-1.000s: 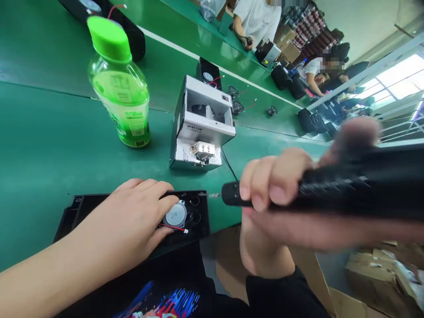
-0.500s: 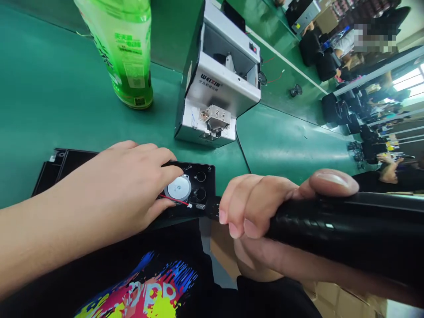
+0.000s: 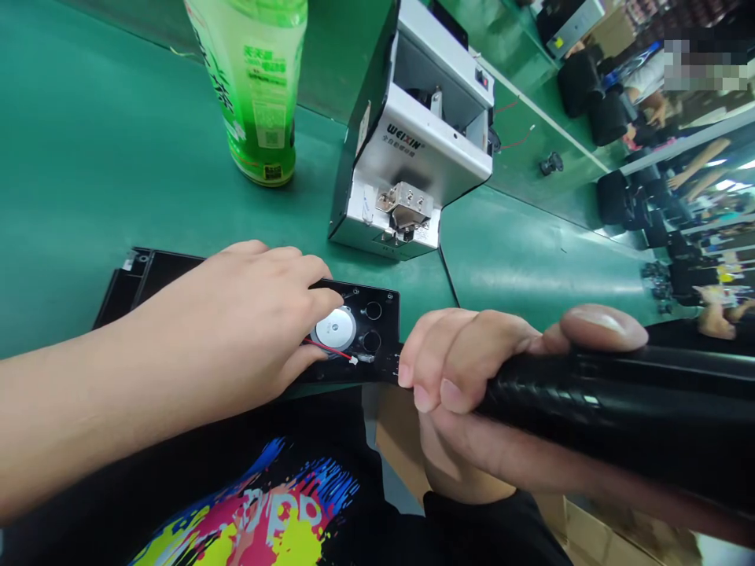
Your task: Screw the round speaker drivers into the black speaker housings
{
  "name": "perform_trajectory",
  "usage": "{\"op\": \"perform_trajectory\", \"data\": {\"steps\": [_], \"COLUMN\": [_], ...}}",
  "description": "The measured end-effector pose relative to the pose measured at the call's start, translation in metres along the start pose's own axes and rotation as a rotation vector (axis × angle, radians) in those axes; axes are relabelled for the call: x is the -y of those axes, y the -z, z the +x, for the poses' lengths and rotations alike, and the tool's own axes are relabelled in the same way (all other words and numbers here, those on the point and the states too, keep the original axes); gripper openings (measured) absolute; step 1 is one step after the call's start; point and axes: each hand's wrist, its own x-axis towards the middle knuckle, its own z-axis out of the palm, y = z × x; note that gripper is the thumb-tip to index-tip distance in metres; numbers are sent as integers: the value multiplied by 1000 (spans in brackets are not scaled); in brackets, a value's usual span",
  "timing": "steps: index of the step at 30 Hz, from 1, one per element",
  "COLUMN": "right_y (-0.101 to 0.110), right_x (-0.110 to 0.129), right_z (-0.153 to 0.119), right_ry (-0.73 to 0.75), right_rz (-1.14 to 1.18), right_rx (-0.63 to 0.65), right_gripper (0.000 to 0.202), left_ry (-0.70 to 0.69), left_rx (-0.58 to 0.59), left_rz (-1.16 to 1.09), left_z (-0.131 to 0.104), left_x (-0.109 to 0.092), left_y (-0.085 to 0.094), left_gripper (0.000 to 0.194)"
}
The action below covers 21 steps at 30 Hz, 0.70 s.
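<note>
My left hand (image 3: 259, 306) is closed over a black housing (image 3: 386, 314) on the green table, its thumb and fingertips around the edge of a round silver speaker (image 3: 335, 327). A red wire with a small white connector (image 3: 353, 360) runs from the speaker. My right hand (image 3: 465, 358) is wrapped round a thick black cylindrical tool (image 3: 625, 401) that lies nearly level. The tool's narrow front end is beside the housing's right end, partly behind my fingers; its tip cannot be made out.
A silver and black WEIXIN machine (image 3: 413, 141) stands behind the housing, with a cable running from it. A green bottle (image 3: 259, 102) is to its left. Loose black parts (image 3: 551, 163) lie farther back. Other people and black items are at the far right.
The whole view has shifted, so the bottle, machine and housing appear farther right. Both hands keep their holds, my left at the speaker and my right round the black tool.
</note>
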Motion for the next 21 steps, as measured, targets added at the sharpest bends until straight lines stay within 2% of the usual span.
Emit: {"op": "perform_trajectory", "data": {"steps": [2,5,9,12,15,21], "right_y": [-5,-11,-9,-7,-12,-23], "right_x": [4,6,7,7,2,-16], "right_z": [-1,-3,-11,-15,-18,-30], "right_ry": [-44,-4,6,33,59,151], "right_rz": [-25,-53,-142,-160,-186,-155], "right_rx": [6,12,131,147,129,-19], "right_gripper": [15,29,28,28,30,31], "left_ry": [-15,-37,-23,-30,-69,-134], "left_rx": [8,18,-12,-24,-51,-167], "left_rz": [56,95,60,55,76,42], "left_z": [1,0,-5,-9,-11,-15], "left_x": [-2,-5,-7,-8,-7,0], "left_y": [1,1,-2,-5,-8,-15], "left_gripper": [19,19,25,24,24,28]}}
